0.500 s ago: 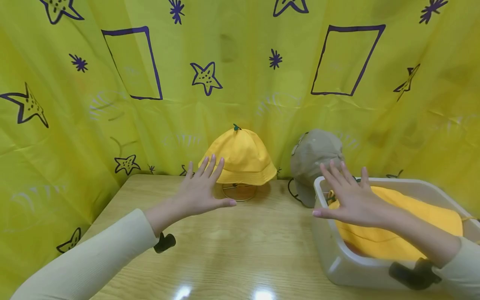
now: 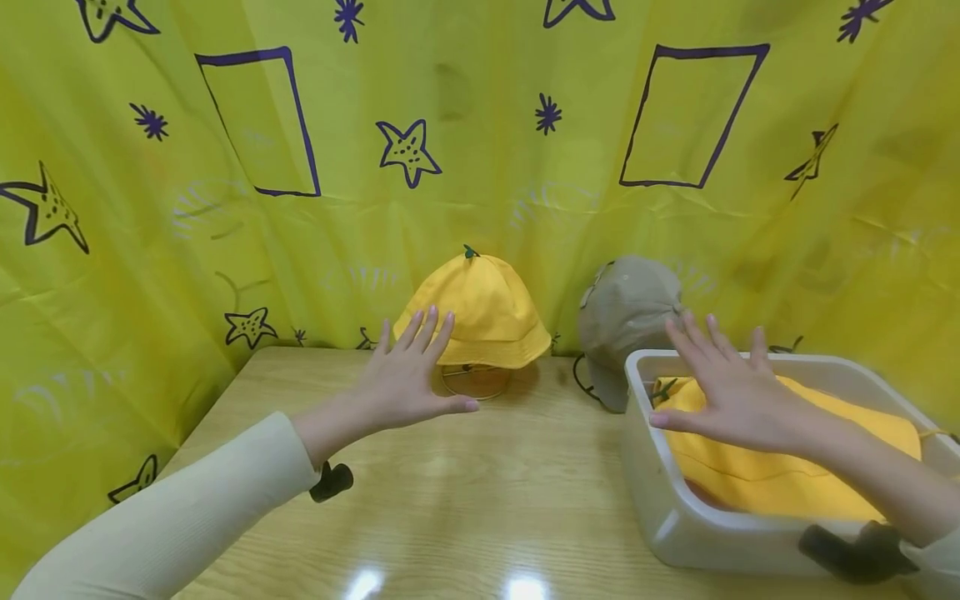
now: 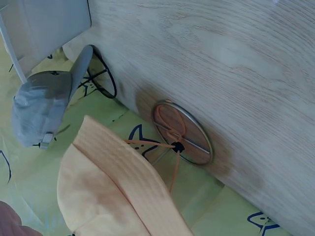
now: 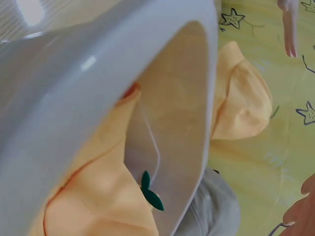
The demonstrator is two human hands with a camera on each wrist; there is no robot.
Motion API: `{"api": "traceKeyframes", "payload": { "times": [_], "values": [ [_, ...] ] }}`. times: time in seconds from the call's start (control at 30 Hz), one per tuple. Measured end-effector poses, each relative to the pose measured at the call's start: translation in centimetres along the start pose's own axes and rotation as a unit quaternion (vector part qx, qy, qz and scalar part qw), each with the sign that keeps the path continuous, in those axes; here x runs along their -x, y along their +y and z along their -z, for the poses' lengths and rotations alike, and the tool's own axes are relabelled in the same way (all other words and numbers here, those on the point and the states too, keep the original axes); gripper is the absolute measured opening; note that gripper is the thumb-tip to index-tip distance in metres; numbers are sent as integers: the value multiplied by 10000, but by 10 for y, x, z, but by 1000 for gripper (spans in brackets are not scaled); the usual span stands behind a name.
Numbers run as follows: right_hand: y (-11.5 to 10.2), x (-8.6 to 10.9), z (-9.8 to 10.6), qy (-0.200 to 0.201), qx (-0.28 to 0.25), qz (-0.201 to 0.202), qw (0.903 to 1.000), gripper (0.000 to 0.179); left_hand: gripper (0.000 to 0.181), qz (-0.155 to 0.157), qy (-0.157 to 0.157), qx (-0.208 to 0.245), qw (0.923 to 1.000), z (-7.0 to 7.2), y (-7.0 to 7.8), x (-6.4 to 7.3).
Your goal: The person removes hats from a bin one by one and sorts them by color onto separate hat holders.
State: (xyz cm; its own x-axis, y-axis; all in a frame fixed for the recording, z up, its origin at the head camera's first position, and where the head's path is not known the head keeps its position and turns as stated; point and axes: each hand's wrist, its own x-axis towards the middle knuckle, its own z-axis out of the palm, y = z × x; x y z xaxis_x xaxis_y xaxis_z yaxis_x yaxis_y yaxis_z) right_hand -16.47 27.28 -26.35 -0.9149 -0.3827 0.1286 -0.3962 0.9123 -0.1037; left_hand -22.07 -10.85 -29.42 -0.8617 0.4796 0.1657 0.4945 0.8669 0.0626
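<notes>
My left hand [image 2: 401, 387] hovers with spread, straight fingers over the table, its fingertips overlapping the brim of a yellow bucket hat [image 2: 480, 308] in the head view. That hat sits on a wire stand [image 3: 183, 132] and has a green leaf tip on top. My right hand [image 2: 738, 396], fingers also spread and holding nothing, is above a pale plastic bin [image 2: 652, 500]. Inside the bin lies yellow fabric [image 2: 840, 433] with a green leaf [image 4: 151, 191] at its edge, partly hidden by the hand. A grey cap [image 2: 630, 308] hangs on a dark stand behind the bin.
The wooden table [image 2: 450, 483] backs onto a yellow curtain [image 2: 480, 183] printed with stars and frames. The bin takes up the table's right side, close in front of the grey cap.
My right hand has shifted to the right, farther over the bin, uncovering more of its near left rim. My left hand has barely moved.
</notes>
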Motion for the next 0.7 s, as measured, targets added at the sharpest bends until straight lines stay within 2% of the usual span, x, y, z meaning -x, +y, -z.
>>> {"api": "traceKeyframes", "payload": {
  "times": [0.13, 0.43, 0.7],
  "values": [
    [6, 2, 9, 77, -63, -60, 9999, 108, 113, -4, -19, 51, 10000, 1, 4, -3],
    [24, 13, 24, -46, -2, -143, 9999, 105, 109, 8, 33, 191, 9998, 10, 18, -12],
    [39, 29, 26, 311, 232, -96, 9992, 108, 111, -162, 132, 343, 9992, 15, 36, -19]
  ]
}}
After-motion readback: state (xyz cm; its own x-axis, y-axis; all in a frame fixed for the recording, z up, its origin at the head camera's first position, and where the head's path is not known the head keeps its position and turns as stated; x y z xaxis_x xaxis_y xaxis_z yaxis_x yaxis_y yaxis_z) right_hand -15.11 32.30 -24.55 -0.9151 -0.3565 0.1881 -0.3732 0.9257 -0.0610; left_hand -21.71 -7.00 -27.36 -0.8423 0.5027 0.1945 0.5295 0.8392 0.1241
